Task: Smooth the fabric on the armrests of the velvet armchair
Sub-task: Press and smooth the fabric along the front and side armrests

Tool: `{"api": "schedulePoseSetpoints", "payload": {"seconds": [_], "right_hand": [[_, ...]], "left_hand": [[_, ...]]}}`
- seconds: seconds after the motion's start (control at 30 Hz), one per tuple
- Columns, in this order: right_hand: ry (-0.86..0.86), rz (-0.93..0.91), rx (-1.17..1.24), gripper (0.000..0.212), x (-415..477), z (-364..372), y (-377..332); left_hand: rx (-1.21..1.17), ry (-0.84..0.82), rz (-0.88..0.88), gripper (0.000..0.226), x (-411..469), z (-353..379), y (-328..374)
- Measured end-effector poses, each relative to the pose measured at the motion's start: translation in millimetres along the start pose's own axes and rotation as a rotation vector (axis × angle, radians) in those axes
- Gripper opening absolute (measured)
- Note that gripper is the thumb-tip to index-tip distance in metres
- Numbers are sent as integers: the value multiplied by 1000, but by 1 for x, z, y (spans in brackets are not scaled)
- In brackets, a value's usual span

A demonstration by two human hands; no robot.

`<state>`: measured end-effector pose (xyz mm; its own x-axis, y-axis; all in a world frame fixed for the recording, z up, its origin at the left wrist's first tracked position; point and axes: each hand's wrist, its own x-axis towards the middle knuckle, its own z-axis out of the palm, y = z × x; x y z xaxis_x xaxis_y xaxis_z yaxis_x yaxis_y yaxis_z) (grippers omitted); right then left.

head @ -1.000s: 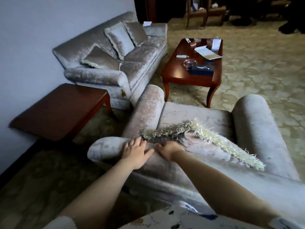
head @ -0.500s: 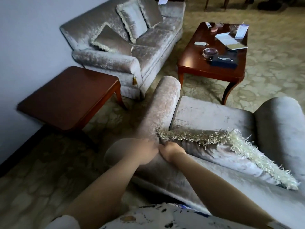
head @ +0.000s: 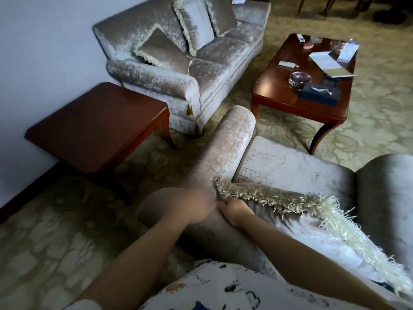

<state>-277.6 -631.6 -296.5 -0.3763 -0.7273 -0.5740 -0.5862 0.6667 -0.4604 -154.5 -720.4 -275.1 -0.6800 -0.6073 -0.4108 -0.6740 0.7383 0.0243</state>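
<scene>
The grey velvet armchair's left armrest [head: 225,148] runs away from me, and its right armrest [head: 386,193] is at the right edge. A fringed cushion [head: 290,198] leans in the seat [head: 286,162]. My left hand [head: 199,206] is blurred by motion and lies palm down on the rear end of the left armrest, holding nothing. Just beside it, my right hand [head: 234,211] has its fingers curled against the velvet at the cushion's fringed corner. Those fingertips are hidden.
A dark wooden side table [head: 96,126] stands left of the armchair by the wall. A matching velvet sofa [head: 178,70] with several cushions is beyond it. A coffee table [head: 301,90] with papers and a glass ashtray stands ahead. Patterned carpet covers the floor.
The view has shifted left and down toward the left armrest. My left hand has slid from the chair's back corner toward the armrest base; my right hand stays by the cushion corner.
</scene>
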Motion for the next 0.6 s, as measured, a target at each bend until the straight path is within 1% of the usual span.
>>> {"api": "schedulePoseSetpoints", "payload": {"seconds": [0.1, 0.23, 0.3, 0.37, 0.43, 0.53, 0.57, 0.6], "right_hand": [[25, 1, -13, 49, -8, 5, -1], [-12, -18, -130, 48, -26, -2, -1], [-12, 14, -159, 47, -39, -8, 8], [27, 48, -138, 46, -56, -13, 28], [102, 111, -112, 50, -75, -14, 55], [209, 271, -67, 50, -100, -10, 92], [227, 327, -58, 51, -109, -9, 100], [239, 373, -45, 52, -116, -7, 107]], "left_hand": [[-4, 6, 9, 60, -11, 4, -2], [-14, -132, 39, 71, -28, -1, -9], [1, -175, 49, 70, -35, -2, -14], [41, -213, 78, 64, -35, -5, -16], [79, -216, 86, 60, -31, -8, -14], [85, -190, -1, 72, -30, -10, 4], [90, -189, 22, 74, -32, -7, 16], [92, -189, 80, 75, -36, -3, 30]]}}
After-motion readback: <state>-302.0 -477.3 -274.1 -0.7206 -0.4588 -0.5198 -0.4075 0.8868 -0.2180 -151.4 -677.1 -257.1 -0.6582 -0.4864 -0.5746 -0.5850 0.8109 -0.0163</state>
